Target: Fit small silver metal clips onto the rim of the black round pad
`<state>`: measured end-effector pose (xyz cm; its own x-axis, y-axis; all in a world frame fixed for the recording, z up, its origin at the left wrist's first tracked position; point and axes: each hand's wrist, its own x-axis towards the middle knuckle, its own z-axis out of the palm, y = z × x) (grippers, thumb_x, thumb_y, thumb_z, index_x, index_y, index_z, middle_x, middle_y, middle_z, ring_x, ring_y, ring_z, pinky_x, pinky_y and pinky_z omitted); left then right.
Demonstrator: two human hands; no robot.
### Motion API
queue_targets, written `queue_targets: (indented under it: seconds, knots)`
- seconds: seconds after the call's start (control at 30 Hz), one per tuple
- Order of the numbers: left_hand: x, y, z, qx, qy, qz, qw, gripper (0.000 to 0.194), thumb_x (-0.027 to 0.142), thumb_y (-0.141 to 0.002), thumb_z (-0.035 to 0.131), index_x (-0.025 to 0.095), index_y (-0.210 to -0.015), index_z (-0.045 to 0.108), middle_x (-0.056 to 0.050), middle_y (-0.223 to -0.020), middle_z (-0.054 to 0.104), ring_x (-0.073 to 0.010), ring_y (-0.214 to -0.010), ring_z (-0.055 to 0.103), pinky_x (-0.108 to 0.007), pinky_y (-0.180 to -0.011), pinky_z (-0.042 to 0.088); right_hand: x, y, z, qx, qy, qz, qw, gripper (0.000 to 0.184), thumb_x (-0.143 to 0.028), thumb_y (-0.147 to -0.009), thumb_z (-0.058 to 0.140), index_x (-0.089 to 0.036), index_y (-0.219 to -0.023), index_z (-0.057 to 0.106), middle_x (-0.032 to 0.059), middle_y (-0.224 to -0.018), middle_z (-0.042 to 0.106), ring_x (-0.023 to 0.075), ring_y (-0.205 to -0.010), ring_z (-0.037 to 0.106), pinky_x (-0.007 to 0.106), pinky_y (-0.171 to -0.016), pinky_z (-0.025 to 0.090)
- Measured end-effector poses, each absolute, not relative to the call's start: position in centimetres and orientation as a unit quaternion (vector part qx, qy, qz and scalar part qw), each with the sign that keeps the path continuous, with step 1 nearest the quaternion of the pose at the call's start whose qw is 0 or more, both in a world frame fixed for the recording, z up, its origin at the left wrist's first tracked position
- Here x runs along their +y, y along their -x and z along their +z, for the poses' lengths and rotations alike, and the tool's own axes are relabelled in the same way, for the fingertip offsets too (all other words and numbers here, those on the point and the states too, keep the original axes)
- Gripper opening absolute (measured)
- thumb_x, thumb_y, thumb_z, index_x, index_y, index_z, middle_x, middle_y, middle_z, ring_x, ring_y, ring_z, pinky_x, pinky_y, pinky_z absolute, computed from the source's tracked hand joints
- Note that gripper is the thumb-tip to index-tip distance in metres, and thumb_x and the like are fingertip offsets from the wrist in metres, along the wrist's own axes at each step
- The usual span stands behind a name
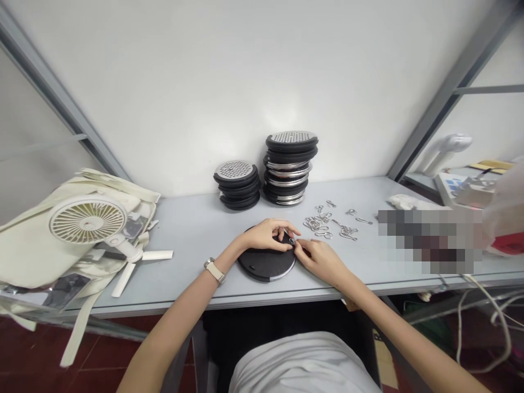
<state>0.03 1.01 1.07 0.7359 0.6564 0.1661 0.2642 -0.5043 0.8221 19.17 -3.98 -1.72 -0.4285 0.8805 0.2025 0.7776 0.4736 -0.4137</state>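
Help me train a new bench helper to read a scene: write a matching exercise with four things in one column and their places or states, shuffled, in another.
1. Fan
2. Watch
3. Clips
4. Shorter stack

a. Scattered loose, silver
b. Beside the taller stack
c. At the table's left end
d. Round the left wrist

Right pairs: 1-c, 2-d, 3-a, 4-b.

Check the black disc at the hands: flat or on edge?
Flat. The black disc lies broad side up on the table, left hand over its far part, right hand at its right edge.
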Motion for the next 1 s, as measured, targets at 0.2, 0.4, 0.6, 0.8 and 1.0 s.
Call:
queue_targets:
  seconds: [0.2,0.4,0.6,0.8,1.0]
  knots:
    - [0.97,-0.07,1.15,0.281,-0.833,0.238,0.413,0.043,0.019,-0.068,0.069,0.016,-0.110,0.064,-0.005,-0.095,0.063,-0.0066,-0.065,0.044,-0.020,-0.063,0.039,-4.09,-19.19,-1.69,-0.836,0.497,0.124,0.198,0.037,-0.032,-0.092,0.031,-0.019,-0.067,0.054,0.0026,-0.058,0.059,0.0131,-0.053,0.051,0.024,-0.056,0.027]
    - [0.82,-0.08,1.27,0.292,-0.824,0.233,0.426,0.043,0.020,-0.068,0.069,0.016,-0.110,0.064,-0.006,-0.094,0.063,-0.0070,-0.066,0.046,-0.020,-0.063,0.039,-4.10,-19.09,-1.49,-0.838,0.495,0.123,0.194,0.037,-0.032,-0.092,0.030,-0.019,-0.067,0.054,0.0031,-0.058,0.059,0.0138,-0.055,0.051,0.024,-0.057,0.027]
    - [0.79,0.02,1.31,0.285,-0.827,0.238,0.422,0.043,0.020,-0.068,0.069,0.017,-0.110,0.064,-0.005,-0.095,0.061,-0.0078,-0.069,0.047,-0.020,-0.064,0.039,-4.00,-19.09,-1.56,-0.837,0.497,0.123,0.195,0.037,-0.031,-0.092,0.031,-0.019,-0.065,0.053,0.0027,-0.057,0.058,0.0131,-0.053,0.049,0.025,-0.056,0.026]
    - [0.83,0.00,1.18,0.278,-0.824,0.236,0.432,0.042,0.020,-0.069,0.068,0.015,-0.110,0.063,-0.007,-0.094,0.063,-0.0077,-0.069,0.047,-0.020,-0.063,0.039,-4.03,-18.99,-1.56,-0.839,0.503,0.107,0.181,0.038,-0.031,-0.092,0.031,-0.019,-0.064,0.054,0.0033,-0.057,0.060,0.0144,-0.056,0.051,0.025,-0.057,0.026]
    - [0.82,-0.06,1.00,0.290,-0.807,0.237,0.458,0.044,0.023,-0.068,0.069,0.013,-0.110,0.064,-0.010,-0.095,0.066,-0.0081,-0.068,0.050,-0.022,-0.065,0.041,-4.07,-18.98,-1.58,-0.841,0.503,0.091,0.174,0.040,-0.031,-0.092,0.030,-0.019,-0.063,0.054,0.0047,-0.058,0.061,0.0159,-0.059,0.054,0.025,-0.058,0.028]
